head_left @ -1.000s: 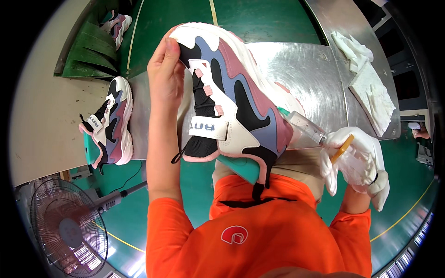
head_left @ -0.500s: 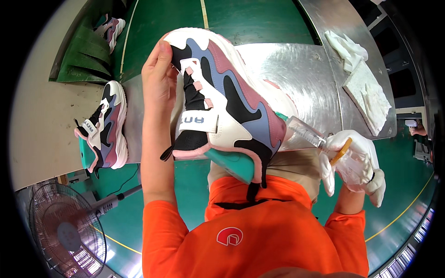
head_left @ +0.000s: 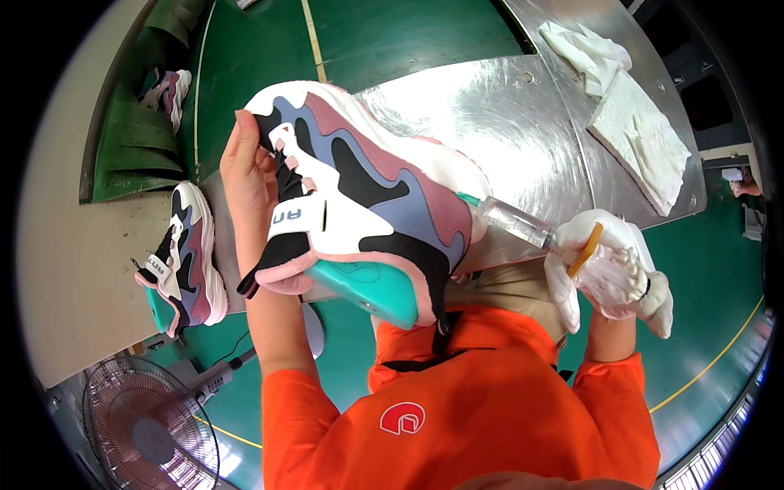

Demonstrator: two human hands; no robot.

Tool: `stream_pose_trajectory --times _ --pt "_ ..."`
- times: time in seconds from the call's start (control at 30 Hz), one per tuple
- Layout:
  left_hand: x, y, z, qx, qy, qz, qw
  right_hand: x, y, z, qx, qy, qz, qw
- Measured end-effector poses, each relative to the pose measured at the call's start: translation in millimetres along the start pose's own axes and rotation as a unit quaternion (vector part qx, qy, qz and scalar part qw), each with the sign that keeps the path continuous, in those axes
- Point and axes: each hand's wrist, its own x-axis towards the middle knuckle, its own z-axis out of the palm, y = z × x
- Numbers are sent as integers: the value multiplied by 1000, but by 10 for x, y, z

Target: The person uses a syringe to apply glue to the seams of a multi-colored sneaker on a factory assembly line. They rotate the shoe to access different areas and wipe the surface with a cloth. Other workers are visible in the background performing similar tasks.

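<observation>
A chunky sneaker [head_left: 369, 184] in white, mauve, blue-grey and black fills the middle, tilted, with a teal shoe last [head_left: 367, 291] inside it. My bare left hand [head_left: 247, 181] is closed on its toe end; some of the fingers are hidden behind the shoe. In a white glove, my right hand [head_left: 611, 265] is wrapped round a clear syringe [head_left: 519, 224]. The syringe's green tip [head_left: 468, 198] meets the sole edge near the heel; whether it touches cannot be told. A flat amber piece [head_left: 585, 251] and crumpled clear plastic show at the gloved fingers.
A matching sneaker [head_left: 186, 257] stands at the left on the metal bench [head_left: 547, 135]. Another sneaker [head_left: 169, 96] sits farther off by green flaps [head_left: 135, 147] on a green belt [head_left: 253, 49]. White cloths [head_left: 645, 147] lie at the right. A fan [head_left: 151, 425] stands lower left.
The held sneaker has shifted left and slightly down in the picture, with both hands and the syringe. The surroundings have also shifted as the view turned. Both grips look the same.
</observation>
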Motion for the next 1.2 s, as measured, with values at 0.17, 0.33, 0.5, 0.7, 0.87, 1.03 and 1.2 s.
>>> stream_pose_trajectory --times 0.17,0.33,0.5,0.7,0.87,1.03,1.2 --pt "-138 179 124 2 -54 -26 998 -19 31 -57 27 -4 -2 1000" --pt "-418 205 444 67 6 39 997 -28 92 -141 62 -9 -2 998" --pt "-108 23 -144 93 -14 32 995 -56 124 -188 93 -10 -1 996" --pt "-26 6 -122 190 -302 405 842 -91 29 -168 132 46 67 988" --pt "198 36 -346 152 -295 303 893 -90 18 -160 175 71 101 977" --pt "126 133 -358 179 -269 224 919 -5 147 -259 150 -2 23 988" --pt "-91 208 -583 278 -253 242 895 -31 214 -243 150 -17 17 988"
